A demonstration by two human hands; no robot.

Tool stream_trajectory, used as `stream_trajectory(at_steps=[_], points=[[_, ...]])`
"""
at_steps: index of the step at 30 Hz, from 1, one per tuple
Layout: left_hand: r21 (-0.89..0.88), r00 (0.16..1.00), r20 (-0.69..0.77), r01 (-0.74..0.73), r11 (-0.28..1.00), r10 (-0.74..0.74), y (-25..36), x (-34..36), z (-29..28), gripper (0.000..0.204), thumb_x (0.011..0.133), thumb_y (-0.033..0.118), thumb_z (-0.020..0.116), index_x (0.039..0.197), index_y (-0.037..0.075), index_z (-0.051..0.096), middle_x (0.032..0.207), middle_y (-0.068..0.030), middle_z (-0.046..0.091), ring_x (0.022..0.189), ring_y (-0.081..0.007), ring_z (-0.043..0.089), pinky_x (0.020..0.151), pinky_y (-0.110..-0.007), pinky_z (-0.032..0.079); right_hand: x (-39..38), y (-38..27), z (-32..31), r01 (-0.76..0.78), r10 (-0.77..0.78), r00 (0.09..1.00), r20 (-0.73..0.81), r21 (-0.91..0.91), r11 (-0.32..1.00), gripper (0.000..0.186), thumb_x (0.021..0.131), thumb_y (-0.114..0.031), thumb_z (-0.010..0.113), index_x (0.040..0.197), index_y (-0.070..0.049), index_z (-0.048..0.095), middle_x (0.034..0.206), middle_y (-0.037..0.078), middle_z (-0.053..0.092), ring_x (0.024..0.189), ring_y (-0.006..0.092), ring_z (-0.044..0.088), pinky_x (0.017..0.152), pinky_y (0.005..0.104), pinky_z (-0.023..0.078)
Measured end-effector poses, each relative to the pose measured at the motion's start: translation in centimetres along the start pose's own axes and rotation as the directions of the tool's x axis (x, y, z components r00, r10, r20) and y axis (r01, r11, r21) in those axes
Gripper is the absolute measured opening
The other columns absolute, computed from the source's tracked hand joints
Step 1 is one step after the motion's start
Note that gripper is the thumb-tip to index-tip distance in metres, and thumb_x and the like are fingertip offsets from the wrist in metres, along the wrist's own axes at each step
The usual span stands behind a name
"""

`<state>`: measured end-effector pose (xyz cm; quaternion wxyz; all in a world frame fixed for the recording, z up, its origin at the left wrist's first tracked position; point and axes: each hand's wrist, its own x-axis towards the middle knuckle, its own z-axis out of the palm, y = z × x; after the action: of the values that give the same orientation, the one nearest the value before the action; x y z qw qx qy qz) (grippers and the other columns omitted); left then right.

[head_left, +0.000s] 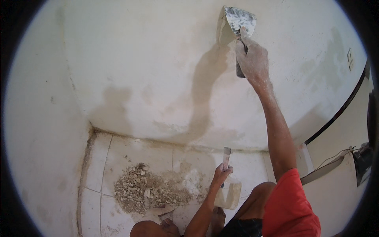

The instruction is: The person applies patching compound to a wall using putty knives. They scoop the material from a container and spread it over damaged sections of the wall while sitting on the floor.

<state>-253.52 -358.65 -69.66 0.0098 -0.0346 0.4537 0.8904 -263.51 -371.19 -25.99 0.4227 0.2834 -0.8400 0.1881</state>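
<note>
My right hand (253, 59) is raised high against the white wall (158, 59) and grips the dark handle of a wide putty knife (239, 19). Its metal blade is smeared with pale filler and lies against the wall near the top of the view. A fresh beige smear sits just left of the blade. My left hand (222, 172) is down low by my knee, closed around a second scraper (228, 194). That scraper's broad blade carries a slab of beige filler, and a narrow end pokes up above the fist.
A heap of grey rubble and dust (146, 189) lies on the tiled floor (98, 166) near the corner. Damp patches mark the wall. A dark trim line (339, 112) and a wall switch (349, 55) are at the right. My bare foot (169, 226) is at the bottom edge.
</note>
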Motion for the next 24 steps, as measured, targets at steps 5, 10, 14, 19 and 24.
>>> stream_trajectory(at_steps=[5,10,14,19,24], points=[[-0.044,1.000,-0.017,0.015,0.999,-0.016,-0.6,0.0,-1.3,0.017,0.082,0.012,0.070,0.091,0.001,0.060,0.082,-0.0039,0.063,0.074,-0.0108,0.056,0.068,-0.026,0.046,-1.9,-0.5,2.1,0.038,-0.040,0.998,0.039,0.033,0.999,0.048,0.091,-0.020,0.052,0.135,-0.001,0.054,0.086,0.022,0.068,0.076,0.0356,0.068,0.072,0.0440,0.053],[-0.042,1.000,-0.021,-0.023,0.999,0.022,-0.4,0.1,-1.2,0.019,0.083,0.011,0.071,0.082,0.002,0.054,0.084,-0.0064,0.064,0.076,-0.0118,0.058,0.069,-0.028,0.048,-4.1,1.1,4.7,0.171,-0.172,0.983,-0.056,-0.029,0.985,0.047,0.092,-0.020,0.054,0.135,-0.001,0.053,0.087,0.020,0.068,0.073,0.0359,0.067,0.067,0.0450,0.054],[-0.079,0.996,-0.029,-0.083,0.993,0.081,-0.8,0.2,-1.2,0.020,0.083,0.011,0.071,0.081,0.003,0.053,0.083,-0.0060,0.064,0.074,-0.0115,0.057,0.068,-0.027,0.047,-5.7,1.5,5.7,0.177,-0.181,0.981,-0.072,-0.065,0.982,0.048,0.093,-0.020,0.057,0.138,-0.006,0.052,0.082,0.018,0.066,0.066,0.0331,0.066,0.061,0.0441,0.054],[-0.072,0.996,-0.068,-0.067,0.995,0.062,-2.5,0.9,-2.4,0.018,0.081,0.010,0.071,0.082,0.002,0.056,0.079,-0.0032,0.061,0.071,-0.0103,0.052,0.067,-0.027,0.046,-7.8,0.9,7.2,0.171,-0.184,0.981,-0.068,-0.165,0.971,0.050,0.092,-0.021,0.060,0.139,-0.009,0.052,0.077,0.014,0.065,0.057,0.0304,0.064,0.052,0.0422,0.052],[-0.033,0.995,-0.075,-0.063,0.997,0.061,-3.0,1.2,-2.0,0.017,0.080,0.011,0.073,0.089,0.001,0.061,0.075,-0.0020,0.059,0.069,-0.0105,0.051,0.066,-0.028,0.046,-10.7,1.4,8.3,0.123,-0.124,0.992,0.006,-0.196,0.973,0.052,0.091,-0.022,0.061,0.141,-0.009,0.050,0.071,0.012,0.062,0.053,0.0299,0.061,0.047,0.0416,0.050]])
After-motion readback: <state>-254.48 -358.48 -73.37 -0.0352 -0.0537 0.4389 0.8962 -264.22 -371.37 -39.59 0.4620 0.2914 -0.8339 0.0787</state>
